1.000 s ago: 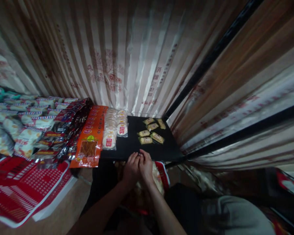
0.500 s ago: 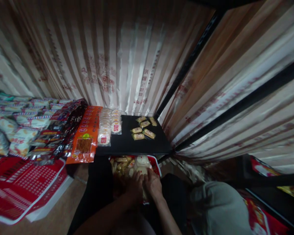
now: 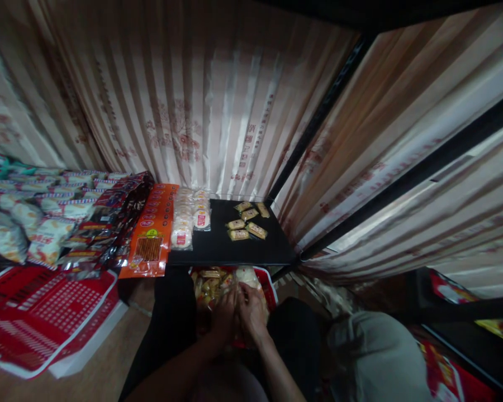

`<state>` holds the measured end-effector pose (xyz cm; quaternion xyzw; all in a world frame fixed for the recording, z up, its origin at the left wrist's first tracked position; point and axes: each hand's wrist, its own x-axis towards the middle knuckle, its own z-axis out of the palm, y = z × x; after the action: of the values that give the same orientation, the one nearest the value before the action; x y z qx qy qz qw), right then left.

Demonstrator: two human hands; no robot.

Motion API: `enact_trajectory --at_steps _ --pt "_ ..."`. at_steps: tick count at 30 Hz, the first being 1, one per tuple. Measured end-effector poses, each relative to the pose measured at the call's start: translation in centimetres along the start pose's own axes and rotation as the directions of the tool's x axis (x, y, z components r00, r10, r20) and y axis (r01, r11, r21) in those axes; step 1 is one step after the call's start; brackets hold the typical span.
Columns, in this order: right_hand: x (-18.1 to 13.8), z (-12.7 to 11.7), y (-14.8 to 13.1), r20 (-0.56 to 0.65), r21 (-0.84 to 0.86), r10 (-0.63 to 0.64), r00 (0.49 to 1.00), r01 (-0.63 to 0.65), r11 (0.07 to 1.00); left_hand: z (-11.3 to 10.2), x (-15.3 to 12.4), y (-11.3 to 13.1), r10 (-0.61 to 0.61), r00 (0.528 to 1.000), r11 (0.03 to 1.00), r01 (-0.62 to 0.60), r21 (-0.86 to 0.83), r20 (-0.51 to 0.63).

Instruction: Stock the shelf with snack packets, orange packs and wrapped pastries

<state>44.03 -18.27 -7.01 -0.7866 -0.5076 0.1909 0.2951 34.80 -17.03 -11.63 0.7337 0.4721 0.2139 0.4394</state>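
Note:
My left hand point(image 3: 223, 316) and my right hand point(image 3: 252, 310) are side by side, reaching down into a red bag point(image 3: 270, 286) full of small wrapped snacks point(image 3: 209, 280) on my lap. Their fingers are curled among the packets, and what they grip is hidden. Above the bag, a black shelf point(image 3: 222, 248) carries several small yellow-brown snack packets point(image 3: 246, 224) in a loose group.
Round white cakes in clear wrappers point(image 3: 188, 223), an orange snack pack point(image 3: 153, 237), dark packets point(image 3: 109, 223) and white bags point(image 3: 29, 218) fill the shelf to the left. A red-and-white box point(image 3: 46, 318) lies lower left. Striped curtains point(image 3: 218, 100) hang behind.
Both hands dropped from the shelf's front edge down into the red bag, and have stayed there working among the packets. The view shifted slightly.

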Motion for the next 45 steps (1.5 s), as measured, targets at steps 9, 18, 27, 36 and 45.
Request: enact_trajectory --at_steps 9,18,27,36,45 --pt "1.1 1.9 -1.2 -0.035 0.174 -0.064 0.997 0.069 0.982 -3.7 -0.1 -0.7 -0.127 0.965 0.985 0.096 -0.142 -0.228" --pt "2.2 2.3 -2.3 -0.002 0.096 -0.072 0.997 0.071 0.993 -7.7 1.6 -1.1 -0.253 0.932 0.888 0.116 -0.446 -0.261" --pt "2.8 -0.4 -6.2 0.114 -0.178 -0.547 0.830 0.558 0.810 -13.3 2.0 1.6 -0.123 0.988 0.931 0.080 -0.356 -0.098" --pt "4.1 -1.4 -8.8 0.237 -0.094 -0.498 0.834 0.530 0.843 -17.1 3.4 1.6 -0.028 0.997 0.902 0.058 -0.427 0.078" --pt "5.7 1.5 -7.9 0.036 0.378 -0.128 0.991 0.105 0.920 -17.6 4.0 1.0 -0.301 0.945 0.575 0.077 -0.815 -0.124"
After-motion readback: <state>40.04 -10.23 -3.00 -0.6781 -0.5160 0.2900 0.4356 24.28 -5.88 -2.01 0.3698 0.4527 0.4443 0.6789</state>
